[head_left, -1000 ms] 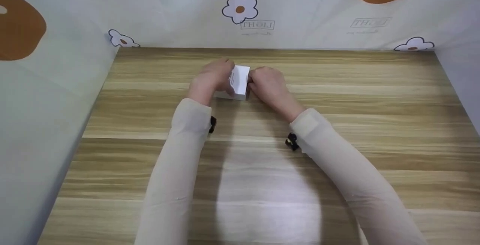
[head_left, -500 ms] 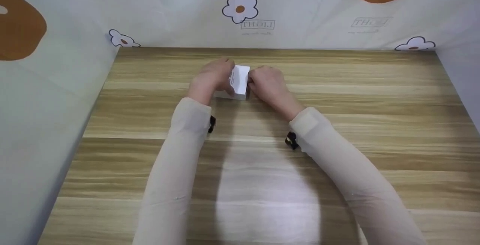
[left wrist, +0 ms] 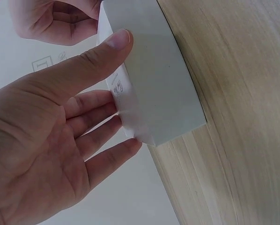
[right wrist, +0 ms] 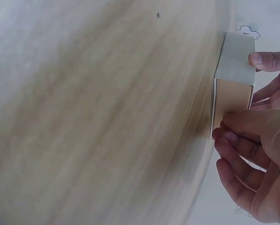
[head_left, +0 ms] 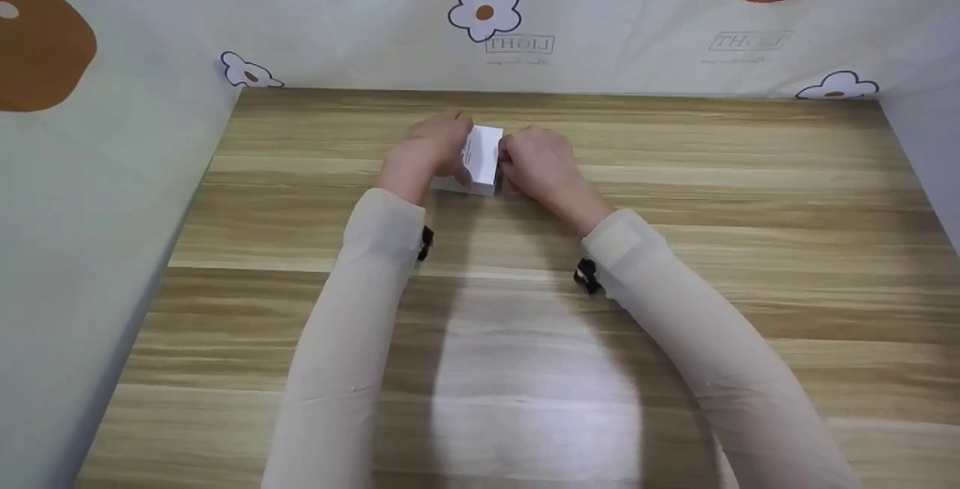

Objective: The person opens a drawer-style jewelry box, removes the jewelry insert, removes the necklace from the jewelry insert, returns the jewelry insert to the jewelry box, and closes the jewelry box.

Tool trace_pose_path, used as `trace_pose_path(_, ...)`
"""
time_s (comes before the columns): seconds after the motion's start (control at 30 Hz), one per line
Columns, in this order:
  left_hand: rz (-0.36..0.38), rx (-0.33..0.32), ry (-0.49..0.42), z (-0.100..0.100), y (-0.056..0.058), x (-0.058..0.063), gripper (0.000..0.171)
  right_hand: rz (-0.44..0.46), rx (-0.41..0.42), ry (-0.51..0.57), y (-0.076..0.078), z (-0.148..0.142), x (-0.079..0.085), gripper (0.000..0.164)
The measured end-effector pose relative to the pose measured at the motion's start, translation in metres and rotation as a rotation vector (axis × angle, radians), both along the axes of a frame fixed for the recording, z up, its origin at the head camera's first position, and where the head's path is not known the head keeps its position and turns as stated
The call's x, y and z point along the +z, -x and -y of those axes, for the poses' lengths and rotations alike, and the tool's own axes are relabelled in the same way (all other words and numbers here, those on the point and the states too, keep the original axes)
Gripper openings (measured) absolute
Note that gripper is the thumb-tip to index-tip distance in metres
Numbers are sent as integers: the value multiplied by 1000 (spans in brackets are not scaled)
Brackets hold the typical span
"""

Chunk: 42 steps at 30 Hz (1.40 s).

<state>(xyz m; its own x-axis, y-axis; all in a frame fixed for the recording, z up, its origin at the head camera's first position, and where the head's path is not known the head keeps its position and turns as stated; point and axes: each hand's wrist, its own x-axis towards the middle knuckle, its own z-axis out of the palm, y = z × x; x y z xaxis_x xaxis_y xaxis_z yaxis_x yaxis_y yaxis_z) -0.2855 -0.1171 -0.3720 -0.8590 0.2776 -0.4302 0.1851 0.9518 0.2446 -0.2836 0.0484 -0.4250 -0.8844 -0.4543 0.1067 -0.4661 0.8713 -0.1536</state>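
A small white cardboard box [head_left: 486, 155] with dark print on its top lies near the table's far side. My left hand [head_left: 429, 150] grips it from the left. In the left wrist view the thumb [left wrist: 118, 39] presses the plain side wall, while the other fingertips lie along the printed face. My right hand [head_left: 541, 161] is at the box's right end, fingers curled. The right wrist view shows a brown inner panel [right wrist: 231, 96] framed by the white shell at that end. Thumb and forefinger pinch together right at this panel; what lies between them is hidden.
The wood-grain table [head_left: 262, 324] runs up to a pale, flower-printed cloth [head_left: 622, 16] at the back, with more cloth along both sides. Black wrist devices, one the right-hand camera [head_left: 586, 276], sit below the cuffs, close over the table.
The head view has shifted slightly, so everything sits a little higher in it. Both hands keep nearly the same hold on the box, which stays in place.
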Motion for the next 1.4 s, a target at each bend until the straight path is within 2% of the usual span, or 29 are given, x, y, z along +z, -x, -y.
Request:
trace_pose_path(0.13,1,-9,1,0,1,2,79,24,-8,14,1,-1,1,15)
trace_pose_path(0.33,-7,-10,-19,0,1,2,77,12,-6,20,1,-5,2,16)
trace_pose_path(0.7,-23,-28,-6,0,2,3,79,-27,-3,-48,0,-11,4,17)
trace_pose_path(1.4,10,-2,-16,2,-2,5,78,-12,4,-49,-3,-21,4,18)
